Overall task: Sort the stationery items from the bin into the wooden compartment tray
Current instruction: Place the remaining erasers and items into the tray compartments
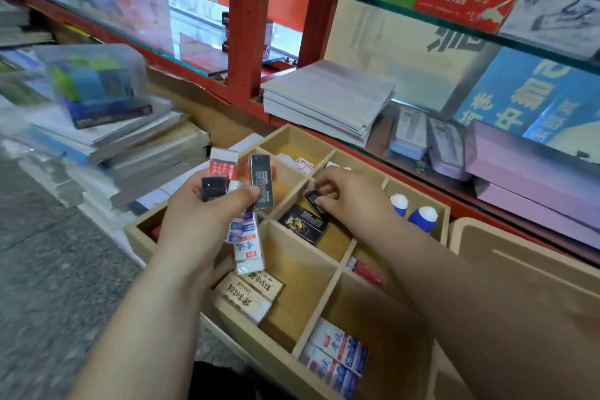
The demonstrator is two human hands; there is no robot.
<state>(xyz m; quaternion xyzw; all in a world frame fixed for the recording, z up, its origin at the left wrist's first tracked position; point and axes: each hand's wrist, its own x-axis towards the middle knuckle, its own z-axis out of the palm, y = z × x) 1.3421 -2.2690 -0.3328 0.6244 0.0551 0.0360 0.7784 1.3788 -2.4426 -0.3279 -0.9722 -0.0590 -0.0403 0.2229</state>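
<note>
A wooden compartment tray (328,282) lies in front of me. My left hand (201,221) hovers over its left side, shut on a bunch of erasers (246,201): black, red-and-white and blue-and-white ones. My right hand (350,195) reaches into a middle compartment and pinches a small black eraser (312,196) just above another black eraser (303,227) lying there. Other compartments hold tan erasers (250,294), blue-and-white erasers (337,364), a red item (368,273) and two blue-and-white bottles (412,209). No bin is clearly visible.
Stacks of books and a clear plastic box (97,88) crowd the left. A pile of paper pads (328,101) sits behind the tray by a red shelf post (246,19). Pink boxes (532,178) and a tan wooden lid (526,266) are on the right.
</note>
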